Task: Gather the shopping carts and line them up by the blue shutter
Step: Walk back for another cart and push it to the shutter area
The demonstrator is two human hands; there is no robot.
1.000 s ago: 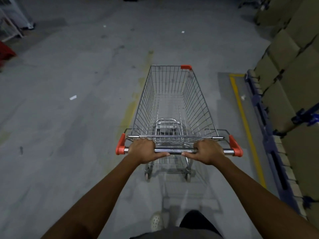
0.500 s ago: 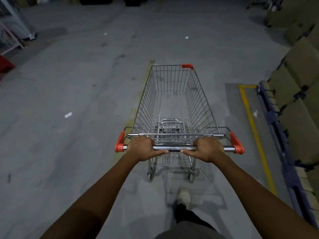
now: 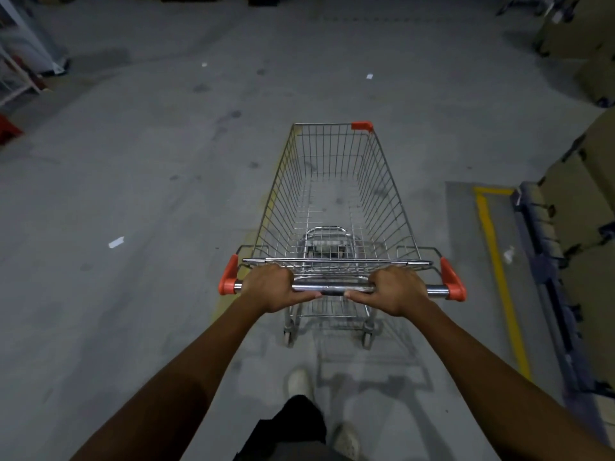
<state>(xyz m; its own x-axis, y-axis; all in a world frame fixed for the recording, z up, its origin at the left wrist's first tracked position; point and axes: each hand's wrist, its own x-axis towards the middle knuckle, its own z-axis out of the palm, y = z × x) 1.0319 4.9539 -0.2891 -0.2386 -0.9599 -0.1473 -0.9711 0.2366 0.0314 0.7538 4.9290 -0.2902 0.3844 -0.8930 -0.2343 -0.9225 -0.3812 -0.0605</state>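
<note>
The left grip and right grip clamp round the handle bar of the shopping cart, basket straight ahead of them, a yellow line to their right.

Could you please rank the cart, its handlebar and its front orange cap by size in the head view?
1. cart
2. handlebar
3. front orange cap, smallest, though farthest from the camera

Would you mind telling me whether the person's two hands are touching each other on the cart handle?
Apart. The head view shows the left hand and right hand gripping the handle bar, with bare metal between their thumbs.
</note>
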